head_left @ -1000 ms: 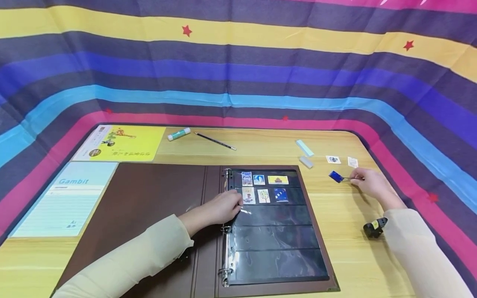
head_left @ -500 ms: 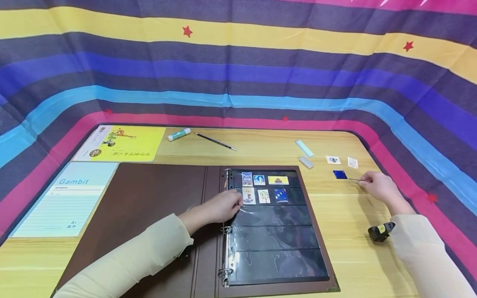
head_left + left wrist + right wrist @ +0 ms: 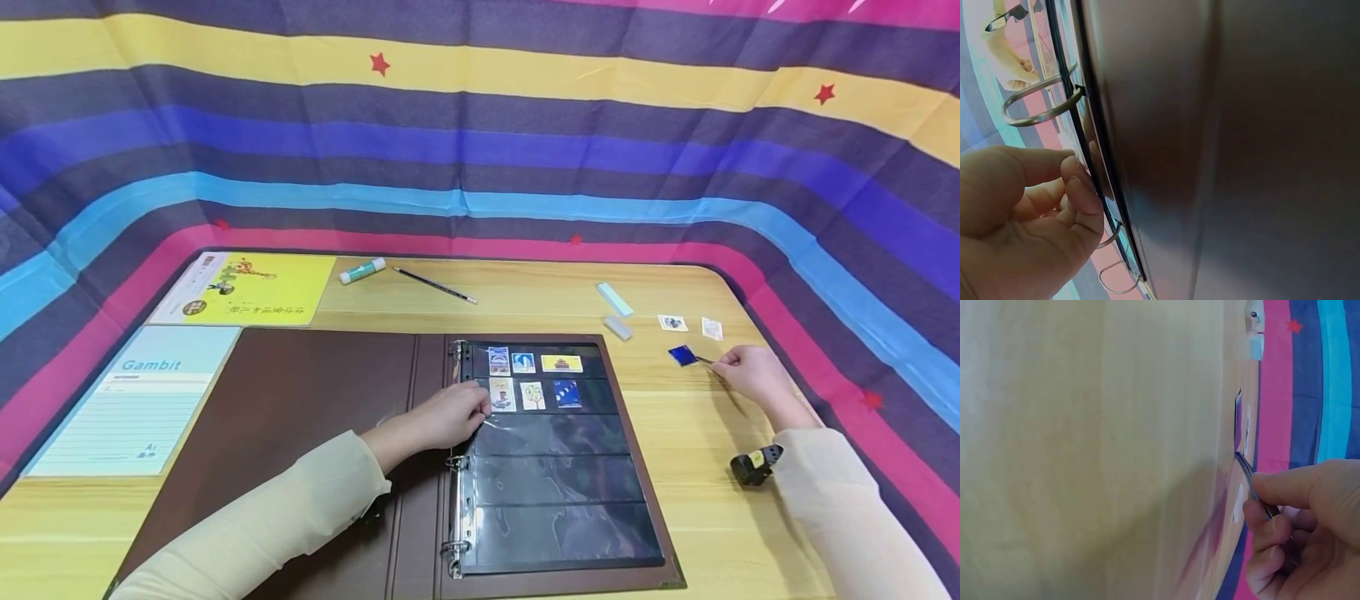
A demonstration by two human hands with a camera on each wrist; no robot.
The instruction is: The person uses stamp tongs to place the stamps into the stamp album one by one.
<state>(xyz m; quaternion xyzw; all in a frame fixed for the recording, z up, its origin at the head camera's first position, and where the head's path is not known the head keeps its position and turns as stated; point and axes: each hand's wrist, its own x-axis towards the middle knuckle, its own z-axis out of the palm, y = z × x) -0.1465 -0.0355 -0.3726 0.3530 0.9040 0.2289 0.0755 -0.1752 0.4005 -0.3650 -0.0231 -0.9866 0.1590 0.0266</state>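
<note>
My right hand (image 3: 753,375) pinches a pair of metal tweezers (image 3: 1247,472) between thumb and fingers. The tweezer tips meet the near right corner of a dark blue stamp (image 3: 683,356), which sits turned at an angle close over the table. My left hand (image 3: 453,414) is on the inner side of a black stamp page (image 3: 555,479), thumb and forefinger pinching the clear pocket film (image 3: 491,424) by the third row. Several stamps (image 3: 533,396) fill the two upper rows of that page. In the left wrist view, the left fingertips come together beside the binder rings (image 3: 1041,115).
The brown binder (image 3: 322,400) lies spread in the middle. Two loose stamps (image 3: 672,322), a grey eraser (image 3: 618,327) and a pale green strip (image 3: 614,298) lie at back right. A glue stick (image 3: 363,271), pencil (image 3: 435,286), yellow book (image 3: 262,287) and Gambit notebook (image 3: 135,400) are farther left.
The tweezers drew off the blue stamp to the right, leaving it flat, then came back to its corner. The stamp is now turned. My left hand has stayed in place.
</note>
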